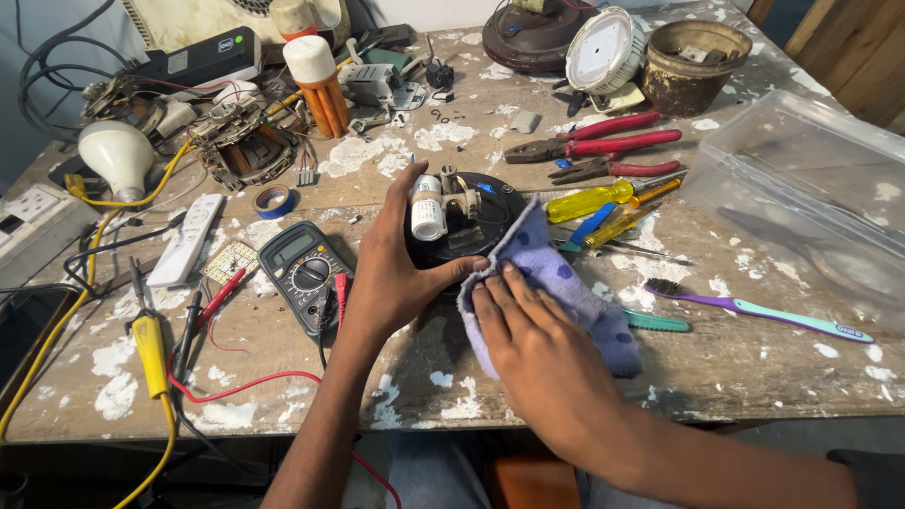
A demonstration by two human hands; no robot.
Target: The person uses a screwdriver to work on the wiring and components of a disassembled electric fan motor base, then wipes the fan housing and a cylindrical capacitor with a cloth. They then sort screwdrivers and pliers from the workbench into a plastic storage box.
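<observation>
A round black motor housing (495,203) with a white capacitor (427,215) and small terminals on top lies at the middle of the workbench. My left hand (391,269) grips its near left rim, thumb hooked over the edge. My right hand (542,363) lies flat on a light purple dotted cloth (556,273), pressing it against the housing's right front side. The cloth drapes down onto the bench to the right.
A multimeter (304,270) with red and black leads sits left of my left hand. Red-handled pliers (594,146), yellow screwdrivers (594,200), a toothbrush (754,306), a clear plastic box (801,188), a soldering iron (151,344) and a remote (187,240) crowd the paint-spattered bench (754,363).
</observation>
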